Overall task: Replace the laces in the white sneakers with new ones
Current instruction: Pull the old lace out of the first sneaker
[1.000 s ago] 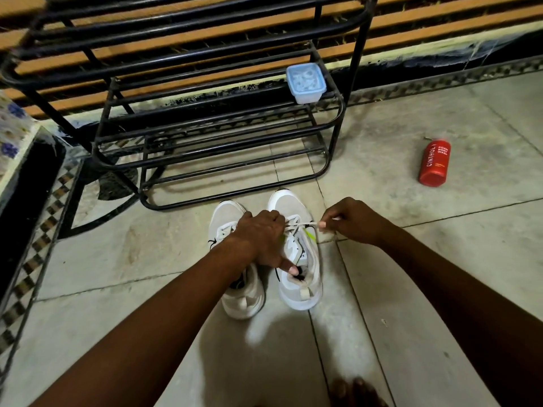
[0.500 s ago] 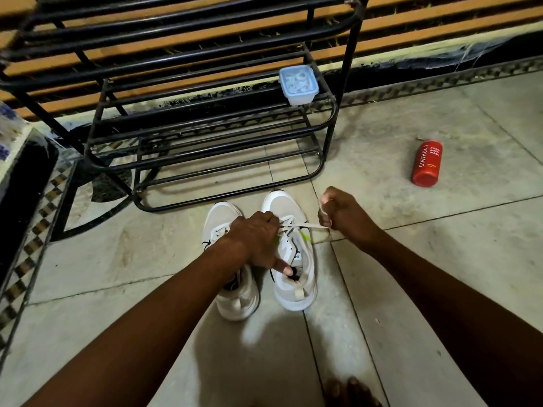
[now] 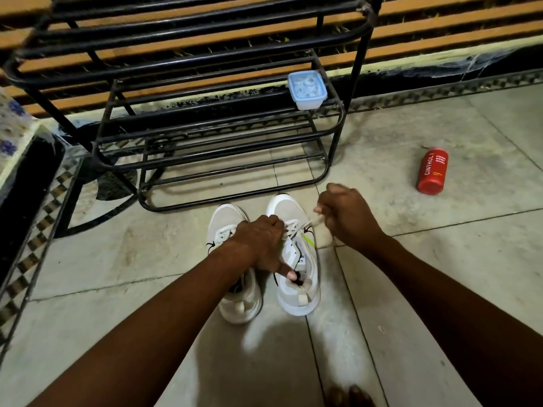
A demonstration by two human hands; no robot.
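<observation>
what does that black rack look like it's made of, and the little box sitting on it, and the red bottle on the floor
Rack: likely painted metal tubing, with thin bent bars and a glossy black sheen. Small box: looks like translucent plastic with a pale blue lid. Red bottle: probably plastic, smooth matte with printed white lettering, though coated metal is possible.

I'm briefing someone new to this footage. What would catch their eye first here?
Two hands over a pair of white sneakers on the floor: the left hand steadies the right-side shoe while the right hand pulls its lace sideways. Behind stands a black rack; a red bottle lies to the right.
</observation>
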